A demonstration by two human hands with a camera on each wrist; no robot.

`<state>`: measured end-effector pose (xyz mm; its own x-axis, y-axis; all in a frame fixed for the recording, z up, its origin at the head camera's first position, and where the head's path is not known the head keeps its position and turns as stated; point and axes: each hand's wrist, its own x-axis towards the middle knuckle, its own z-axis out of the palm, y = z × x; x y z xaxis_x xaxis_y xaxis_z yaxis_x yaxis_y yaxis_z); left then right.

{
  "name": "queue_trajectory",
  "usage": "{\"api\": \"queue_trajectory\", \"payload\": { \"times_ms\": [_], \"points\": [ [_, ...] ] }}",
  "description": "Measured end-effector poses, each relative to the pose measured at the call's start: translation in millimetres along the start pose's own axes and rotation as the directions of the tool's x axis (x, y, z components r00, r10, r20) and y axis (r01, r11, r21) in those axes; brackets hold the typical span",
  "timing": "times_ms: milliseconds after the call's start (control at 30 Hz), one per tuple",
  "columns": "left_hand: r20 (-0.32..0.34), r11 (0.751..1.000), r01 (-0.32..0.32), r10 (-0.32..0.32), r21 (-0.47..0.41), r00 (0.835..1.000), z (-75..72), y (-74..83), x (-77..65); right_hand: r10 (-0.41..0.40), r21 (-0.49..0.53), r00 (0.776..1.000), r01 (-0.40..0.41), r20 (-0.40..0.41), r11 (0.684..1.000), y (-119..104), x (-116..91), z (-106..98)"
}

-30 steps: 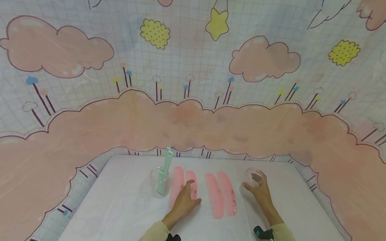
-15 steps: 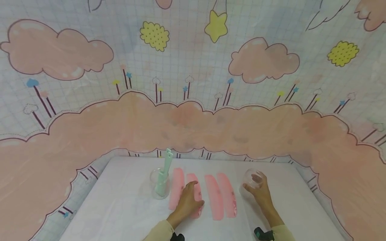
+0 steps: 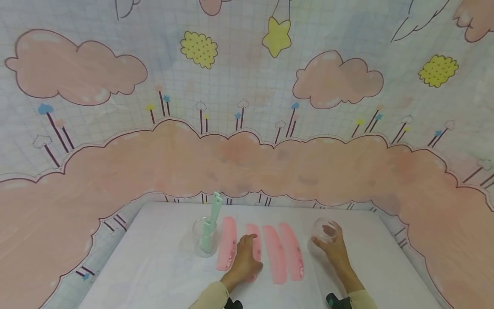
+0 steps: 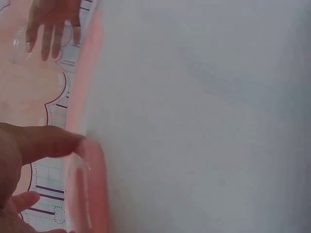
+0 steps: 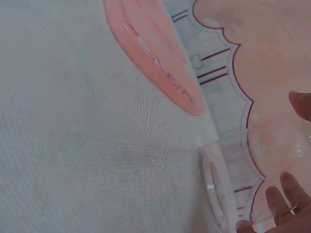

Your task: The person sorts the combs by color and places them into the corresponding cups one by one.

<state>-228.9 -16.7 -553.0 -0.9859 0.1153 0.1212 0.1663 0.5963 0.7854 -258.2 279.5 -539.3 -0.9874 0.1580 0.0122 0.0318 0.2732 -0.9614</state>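
My left hand [image 3: 244, 260] holds a long, curved, flat pink piece [image 3: 254, 230] lying on the white table, partly hidden under the fingers. In the left wrist view a thumb touches one end of a pink piece [image 4: 95, 189]. To its left lies a second pink piece [image 3: 227, 244], and to its right are two more, one plain-looking [image 3: 275, 255] and one with a small printed pattern [image 3: 292, 253]. My right hand [image 3: 335, 246] grips a clear cup [image 3: 320, 226], its fingers round the side; the right wrist view shows the cup's thick round base [image 5: 211, 187].
At the left a second clear cup [image 3: 197, 236] holds pale green long-handled things [image 3: 211, 223], their handles sticking up past the rim. The white table [image 3: 154, 262] meets a cloud-patterned backdrop [image 3: 247, 167] at its far edge.
My left hand has shifted right, bringing its pink piece away from the leftmost one and closer to the right pair. The right hand and its cup stay in place.
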Motion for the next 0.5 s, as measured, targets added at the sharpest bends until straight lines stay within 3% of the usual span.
{"api": "queue_trajectory", "payload": {
  "times_ms": [267,500],
  "points": [
    [0.057,0.998,-0.015,0.012,0.061,0.998,-1.9,2.0,4.1,0.018,-0.014,1.0,-0.018,-0.001,1.0,0.9,-1.5,-1.7],
    [0.019,0.992,-0.091,0.089,0.093,0.996,-6.3,-1.8,4.0,0.022,-0.004,1.0,-0.022,-0.007,1.0,3.0,-4.3,0.4]
  ]
}}
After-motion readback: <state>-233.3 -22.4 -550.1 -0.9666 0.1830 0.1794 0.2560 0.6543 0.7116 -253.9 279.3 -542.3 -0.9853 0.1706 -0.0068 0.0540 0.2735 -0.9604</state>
